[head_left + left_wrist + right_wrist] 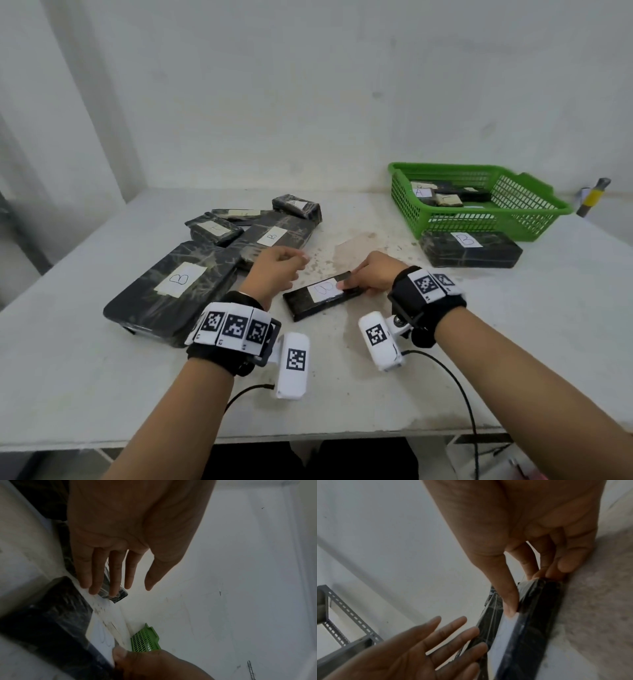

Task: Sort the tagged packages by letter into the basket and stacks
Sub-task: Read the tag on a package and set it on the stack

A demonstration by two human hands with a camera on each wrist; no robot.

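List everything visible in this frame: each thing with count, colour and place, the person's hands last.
Slim B package: one, black, white tag, table centre, pinched by right hand.
Untidy pile of packages: about six, black, white tags, several reading B, table left.
B package: one, black, in front of basket.
Basket: one, green, table right, holding tagged packages, one reading A.
Table: one, white, stained.
Shelf frame: grey, perforated, left of table.
Left hand: open, over table beside pile.
Right hand: gripping slim B package.
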